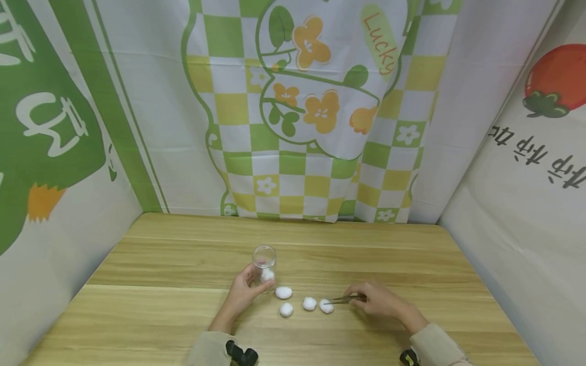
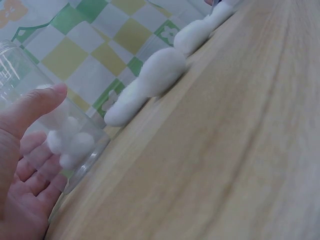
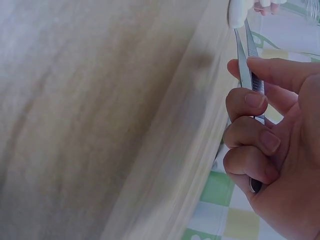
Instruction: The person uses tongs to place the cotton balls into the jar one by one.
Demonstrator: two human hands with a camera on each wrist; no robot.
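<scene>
Upright on the table, a clear jar (image 1: 264,258) without a lid holds several white cotton balls (image 2: 75,145) near its bottom. My left hand (image 1: 242,291) grips the jar, thumb on the near side and fingers behind the wall. Metal tweezers (image 3: 244,65) are held in my right hand (image 1: 377,301), its other fingers curled round their rear part. The tweezers' tips are at the rightmost cotton ball (image 1: 326,306) on the table; whether they pinch it I cannot tell. Left of it lie another cotton ball (image 1: 309,304) and two more beside the jar, an oval one (image 1: 283,293) and a round one (image 1: 286,310).
The wooden table (image 1: 183,254) spans the space, bounded by a checkered curtain (image 1: 293,168) at the back and printed cloth at both sides. A dark wrist-camera mount (image 1: 241,354) sits on the left sleeve.
</scene>
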